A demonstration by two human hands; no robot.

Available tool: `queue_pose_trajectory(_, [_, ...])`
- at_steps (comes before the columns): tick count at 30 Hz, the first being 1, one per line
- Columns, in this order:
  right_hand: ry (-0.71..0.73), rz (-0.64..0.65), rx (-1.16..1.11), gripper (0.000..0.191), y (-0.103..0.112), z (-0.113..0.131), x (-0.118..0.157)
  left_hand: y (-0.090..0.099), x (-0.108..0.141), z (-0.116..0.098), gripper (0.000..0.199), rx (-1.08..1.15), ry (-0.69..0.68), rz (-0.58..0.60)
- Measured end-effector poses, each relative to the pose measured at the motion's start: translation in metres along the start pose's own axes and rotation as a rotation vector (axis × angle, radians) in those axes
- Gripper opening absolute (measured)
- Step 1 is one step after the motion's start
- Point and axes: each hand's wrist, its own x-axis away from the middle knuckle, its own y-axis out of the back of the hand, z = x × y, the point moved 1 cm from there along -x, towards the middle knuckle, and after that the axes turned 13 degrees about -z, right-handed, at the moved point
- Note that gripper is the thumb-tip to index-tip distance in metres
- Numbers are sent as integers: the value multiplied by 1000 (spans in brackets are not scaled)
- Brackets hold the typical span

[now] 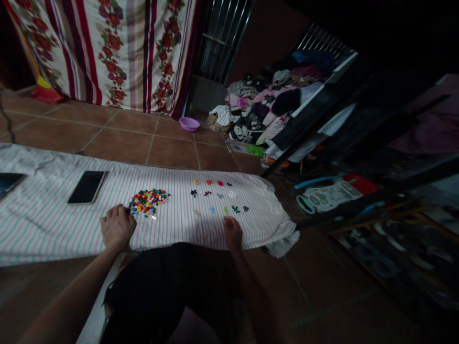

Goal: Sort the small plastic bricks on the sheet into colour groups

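Note:
A heap of small mixed-colour pieces (147, 201), possibly beads or tiny bricks, lies on the striped cloth (172, 224). My left hand (117, 225) rests at the heap's left edge with its fingers curled in. A dark spot shows at its fingertips, too small to name. To the right, small groups sorted by colour lie in rows, among them yellow pieces (195, 182), black pieces (193, 193), light blue pieces (212, 209) and dark green pieces (235, 209). Just below the lime green pieces (225, 209), my right hand (233, 231) is closed; whatever its fingers hold is hidden.
A phone (87, 187) lies left of the heap, and another dark device (10, 182) sits at the left edge. Beyond the cloth, a purple basin (189, 124) stands on the tiled floor. Clothes and shoes (265, 102) are piled behind, with a toy panel (330, 195) at right.

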Motion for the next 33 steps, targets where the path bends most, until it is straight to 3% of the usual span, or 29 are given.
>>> queue_pose_trajectory(6, [-58,-74,236,39,30,-36,-44,-2,0,0,33,-19,-1,7])
queue_pose_trajectory(16, [-112,-129,396,38,33,-59,-94,-4,1,0,30,-34,-22,-11])
queue_pose_trajectory(33, [-65,-143,382,42,33,-70,-92,-3,1,-1,29,-50,-23,-10])
